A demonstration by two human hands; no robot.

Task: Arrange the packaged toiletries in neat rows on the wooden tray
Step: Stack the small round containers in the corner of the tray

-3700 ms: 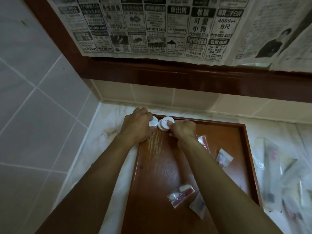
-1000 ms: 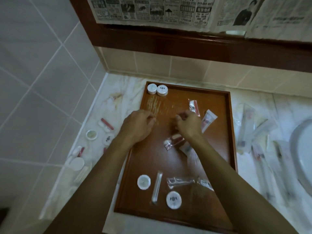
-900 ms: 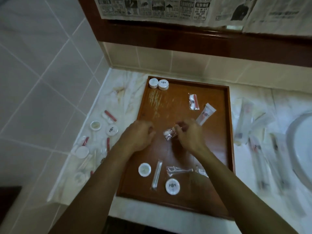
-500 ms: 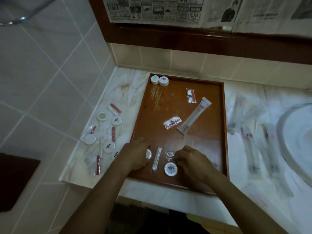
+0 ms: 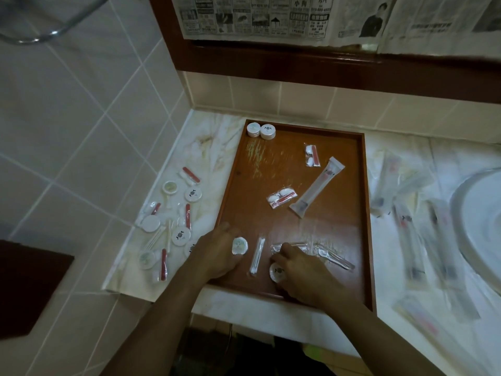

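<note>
Head view down onto a wooden tray (image 5: 364,213) on a marble counter (image 5: 214,131). The left hand (image 5: 217,253) has curled fingers on a round white packet (image 5: 240,246) at the tray's near-left edge. The right hand (image 5: 301,270) covers a second round packet (image 5: 277,272), fingertips on a clear sachet (image 5: 292,246); can't tell if it's gripping. A cotton-bud sachet (image 5: 257,257) lies btwn the hands. Two round packets (image 5: 261,130) touch side by side in the far-left corner. A toothbrush pack (image 5: 317,190) lies diagonal mid-tray.
</note>
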